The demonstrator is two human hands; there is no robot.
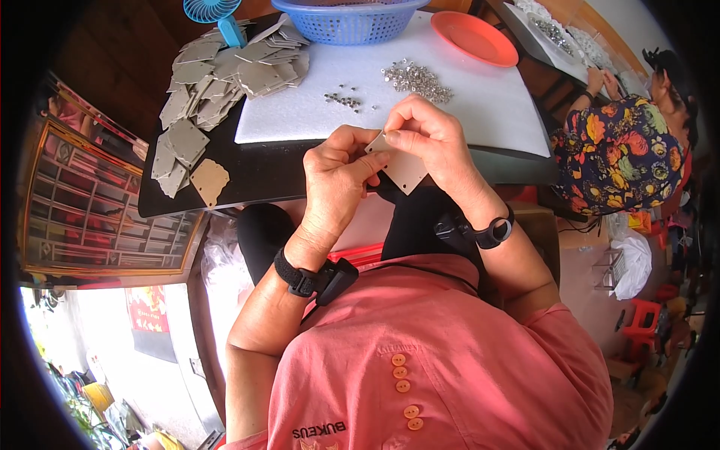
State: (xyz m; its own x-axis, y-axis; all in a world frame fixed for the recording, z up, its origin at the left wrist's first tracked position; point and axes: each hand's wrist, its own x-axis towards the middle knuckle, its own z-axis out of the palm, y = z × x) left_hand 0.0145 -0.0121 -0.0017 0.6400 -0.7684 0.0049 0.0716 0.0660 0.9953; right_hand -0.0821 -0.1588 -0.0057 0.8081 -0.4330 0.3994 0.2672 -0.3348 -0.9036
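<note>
A thin beige-grey square plate (407,171) with small holes near its corners is held up in front of the table's near edge. My left hand (337,166) is closed on its left side, thumb on top. At the plate's upper corner, the thumb and forefinger of my right hand (431,136) pinch together; whether a small part sits between them is hidden. Beyond my hands, a heap of small shiny metal pieces (417,81) and a smaller group of dark metal pieces (342,99) lie on a white foam sheet (300,124).
Stacks of similar plates (196,86) cover the table's left side, with one browner plate (210,182) near the edge. A small blue fan (212,9), a blue basket (349,22) and a red-orange plastic plate (475,39) stand farther back. Another person in a floral top (626,154) works at right.
</note>
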